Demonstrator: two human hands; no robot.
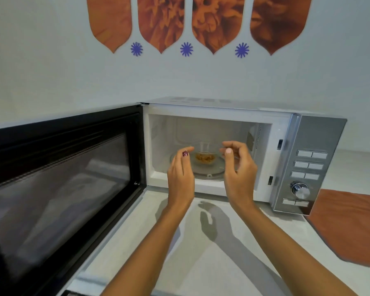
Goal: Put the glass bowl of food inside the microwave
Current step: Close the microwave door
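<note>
clear round glass bowl of golden food on glass turntable between the fingers, left hand and right hand loosely curled, released, glossy microwave door swung wide

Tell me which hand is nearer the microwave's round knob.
Right. The right hand is at the cavity opening, beside the glass bowl, on the side toward the control panel with the knob. The left hand is across the bowl, nearer the open door.

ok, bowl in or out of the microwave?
In. The glass bowl sits upright on the turntable inside the microwave; door wide open.
</note>
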